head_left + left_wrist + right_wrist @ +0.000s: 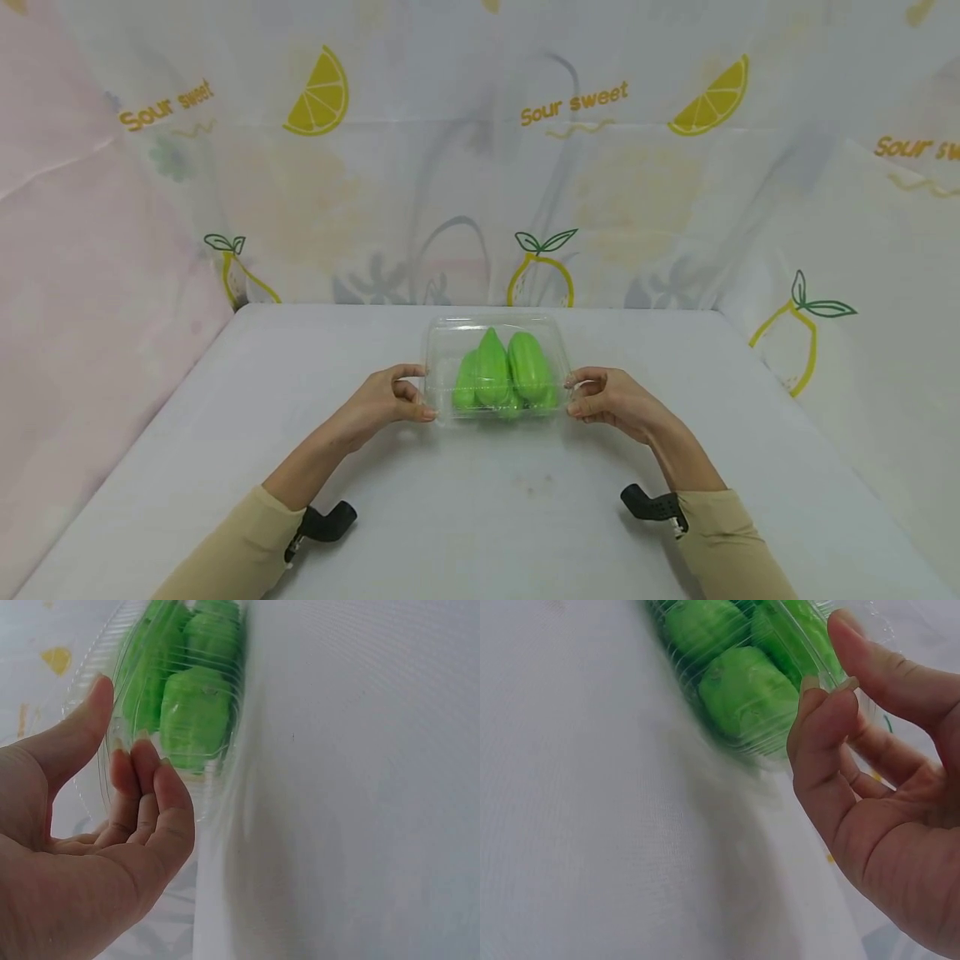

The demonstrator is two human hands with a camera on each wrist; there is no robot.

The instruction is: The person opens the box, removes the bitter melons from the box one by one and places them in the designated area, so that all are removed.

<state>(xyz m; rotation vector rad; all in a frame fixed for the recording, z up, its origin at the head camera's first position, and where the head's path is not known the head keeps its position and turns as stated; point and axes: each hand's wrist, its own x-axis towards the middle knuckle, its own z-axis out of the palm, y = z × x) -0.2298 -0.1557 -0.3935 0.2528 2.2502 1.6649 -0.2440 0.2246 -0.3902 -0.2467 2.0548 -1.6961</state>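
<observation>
A clear plastic clamshell box [444,343] stands at the middle of the table, with its lid apparently down. Inside lie several bright green, ridged, fruit-like pieces [492,371], longer than wide; their exact kind is hard to tell. At the box's left end, my left hand [384,402] pinches the rim between thumb and fingers. My right hand [617,403] pinches the opposite end of the rim in the same way. Each wrist view shows the fingertips at the box's edge, with green pieces [195,716] behind the ribbed plastic wall. The box's underside is hidden.
White cloth covers the table [480,517]. Behind it hangs a curtain [450,175] printed with lemons and lettering, and similar cloth closes off both sides. Black wrist cameras [330,522] sit at the cuffs of the beige sleeves [240,542].
</observation>
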